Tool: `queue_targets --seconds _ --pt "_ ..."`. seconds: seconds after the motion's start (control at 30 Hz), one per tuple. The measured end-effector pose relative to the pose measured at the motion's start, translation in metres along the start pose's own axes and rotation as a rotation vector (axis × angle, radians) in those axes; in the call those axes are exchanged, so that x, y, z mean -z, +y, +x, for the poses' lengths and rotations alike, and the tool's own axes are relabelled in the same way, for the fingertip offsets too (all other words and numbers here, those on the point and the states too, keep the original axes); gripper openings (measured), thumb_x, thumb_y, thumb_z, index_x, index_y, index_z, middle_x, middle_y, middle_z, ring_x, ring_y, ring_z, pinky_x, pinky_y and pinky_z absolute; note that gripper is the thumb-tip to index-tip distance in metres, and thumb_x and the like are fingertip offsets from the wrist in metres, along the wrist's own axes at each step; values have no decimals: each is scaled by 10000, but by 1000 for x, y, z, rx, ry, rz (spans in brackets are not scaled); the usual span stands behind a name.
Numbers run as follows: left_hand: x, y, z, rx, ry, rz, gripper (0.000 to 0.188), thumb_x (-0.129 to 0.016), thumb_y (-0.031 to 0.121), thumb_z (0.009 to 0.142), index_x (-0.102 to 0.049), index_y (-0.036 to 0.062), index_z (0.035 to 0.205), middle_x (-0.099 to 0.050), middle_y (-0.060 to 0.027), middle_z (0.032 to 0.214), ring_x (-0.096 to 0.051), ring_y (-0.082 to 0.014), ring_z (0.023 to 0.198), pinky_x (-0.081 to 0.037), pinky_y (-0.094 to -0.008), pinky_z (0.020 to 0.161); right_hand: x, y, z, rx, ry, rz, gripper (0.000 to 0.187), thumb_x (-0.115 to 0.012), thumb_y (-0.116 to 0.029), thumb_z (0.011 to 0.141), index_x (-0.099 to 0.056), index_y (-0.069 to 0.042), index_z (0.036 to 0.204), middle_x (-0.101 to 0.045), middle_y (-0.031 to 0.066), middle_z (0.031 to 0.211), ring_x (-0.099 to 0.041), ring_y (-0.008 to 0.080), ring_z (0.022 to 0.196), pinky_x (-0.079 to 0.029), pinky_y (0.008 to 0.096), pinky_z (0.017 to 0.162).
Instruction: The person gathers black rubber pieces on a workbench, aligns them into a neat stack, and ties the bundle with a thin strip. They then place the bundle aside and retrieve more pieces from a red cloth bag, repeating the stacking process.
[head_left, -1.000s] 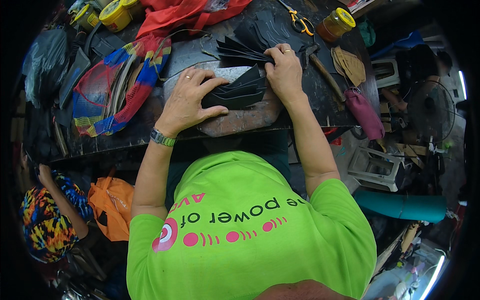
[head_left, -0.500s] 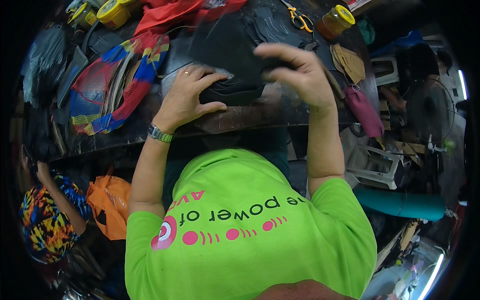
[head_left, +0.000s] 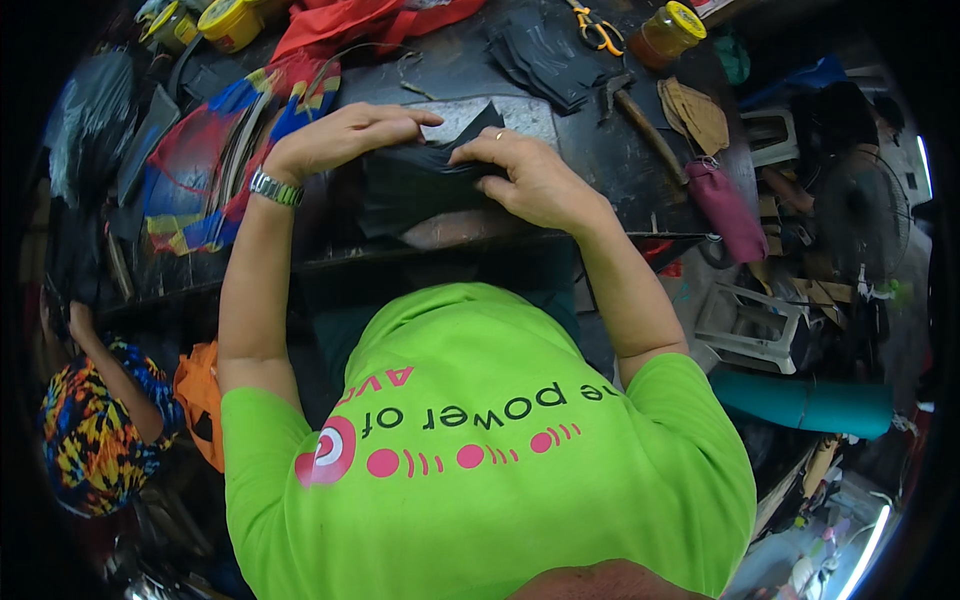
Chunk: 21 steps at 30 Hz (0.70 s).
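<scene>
Several limp black sheets, like leather or cloth pieces, lie in a loose stack (head_left: 420, 200) at the table's near edge, with one corner standing up. My right hand (head_left: 530, 178) is closed on the upper black sheet, thumb and fingers pinching its right side. Over the stack's far left edge, my left hand (head_left: 345, 138) has its fingers stretched out toward the right; whether they touch the sheet is hard to tell. Beneath and behind the stack shows a pale grey slab (head_left: 530, 112).
More black cut pieces (head_left: 545, 65) lie behind, near orange-handled scissors (head_left: 600, 35) and a yellow-lidded jar (head_left: 668, 38). A hammer (head_left: 645, 125), brown patterns (head_left: 695, 122) and a maroon pouch (head_left: 722, 205) sit right. A colourful mesh bag (head_left: 210, 160) lies left. Another person (head_left: 105, 420) sits at lower left.
The dark sheet that my right hand swung up has come down onto the stack. My left hand moved left and up; my right hand moved left and down, onto the sheet.
</scene>
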<state>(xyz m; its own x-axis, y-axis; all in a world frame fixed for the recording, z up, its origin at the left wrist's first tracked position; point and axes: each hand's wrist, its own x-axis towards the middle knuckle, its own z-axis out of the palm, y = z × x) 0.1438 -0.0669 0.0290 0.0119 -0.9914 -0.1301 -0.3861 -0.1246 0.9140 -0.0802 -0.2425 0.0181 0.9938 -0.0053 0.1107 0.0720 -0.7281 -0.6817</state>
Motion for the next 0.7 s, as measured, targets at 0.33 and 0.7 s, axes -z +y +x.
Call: queue_targets --seconds 0.33,0.7 --pt "-70 27 -11 63 151 867 915 -921 318 667 -492 4 1412 -601 -197 1178 -601 -383 1111 -486 -443 937 -7 -12 -8 39 76 -386 629 -695 -70 831 -520 -62 1435 -469 177 1484 -557 383 1274 -414 486 1117" --pt "-77 33 -34 -193 659 892 774 -932 149 607 -633 100 1320 -597 -121 1282 -565 -321 1236 -448 -417 1082 -1 -1 -11 160 143 -602 518 -783 -82 747 -618 -112 1237 -686 65 1075 -576 285 1198 -277 590 1189"
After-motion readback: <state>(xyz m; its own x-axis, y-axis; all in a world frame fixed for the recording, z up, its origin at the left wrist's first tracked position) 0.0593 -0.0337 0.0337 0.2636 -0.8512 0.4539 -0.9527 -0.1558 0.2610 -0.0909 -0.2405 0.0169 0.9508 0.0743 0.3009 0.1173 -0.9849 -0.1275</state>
